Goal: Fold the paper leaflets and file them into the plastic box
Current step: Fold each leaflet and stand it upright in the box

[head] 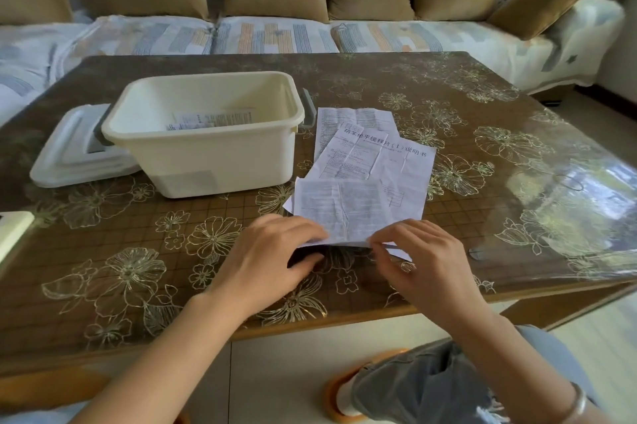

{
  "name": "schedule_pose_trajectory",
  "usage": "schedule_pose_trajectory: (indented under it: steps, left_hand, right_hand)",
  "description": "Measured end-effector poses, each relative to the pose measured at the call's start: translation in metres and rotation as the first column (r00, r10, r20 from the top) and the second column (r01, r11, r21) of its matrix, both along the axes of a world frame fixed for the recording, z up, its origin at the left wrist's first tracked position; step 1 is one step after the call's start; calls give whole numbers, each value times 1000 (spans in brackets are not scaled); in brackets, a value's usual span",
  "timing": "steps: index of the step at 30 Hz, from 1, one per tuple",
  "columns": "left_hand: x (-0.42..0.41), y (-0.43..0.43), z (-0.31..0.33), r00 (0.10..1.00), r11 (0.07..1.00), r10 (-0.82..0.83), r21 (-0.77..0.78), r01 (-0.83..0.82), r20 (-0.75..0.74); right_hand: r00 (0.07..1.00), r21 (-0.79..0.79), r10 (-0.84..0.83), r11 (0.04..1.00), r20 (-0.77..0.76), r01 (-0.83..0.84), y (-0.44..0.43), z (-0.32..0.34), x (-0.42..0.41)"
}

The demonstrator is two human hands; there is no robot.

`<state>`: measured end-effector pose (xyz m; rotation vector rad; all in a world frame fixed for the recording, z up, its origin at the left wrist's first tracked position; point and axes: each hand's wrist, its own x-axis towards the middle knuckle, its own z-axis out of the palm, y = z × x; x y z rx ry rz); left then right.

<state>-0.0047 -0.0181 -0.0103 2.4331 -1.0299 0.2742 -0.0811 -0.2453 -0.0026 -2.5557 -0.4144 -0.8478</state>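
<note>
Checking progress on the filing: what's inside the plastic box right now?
Printed leaflets lie at the bottom of the box, toward its far side. The near wall hides the front part of the floor, so how many are in there cannot be told.

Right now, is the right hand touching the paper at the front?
Touching. The head view shows the right hand pinching the near edge of the front leaflet, with the left hand holding the same edge.
</note>
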Motion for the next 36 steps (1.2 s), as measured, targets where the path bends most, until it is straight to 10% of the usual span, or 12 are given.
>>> schedule_pose_trajectory:
  steps: [23,36]
  left_hand:
    - [-45,36,-3,945,896,286,-305,-323,-160]
    - [-43,10,-10,822,815,569,-114,-568,-29]
  right_hand:
    - [938,434,36,892,-344,125,26,-9,-2]
    - [890,118,-252,941,-379,317,40,-14,14]
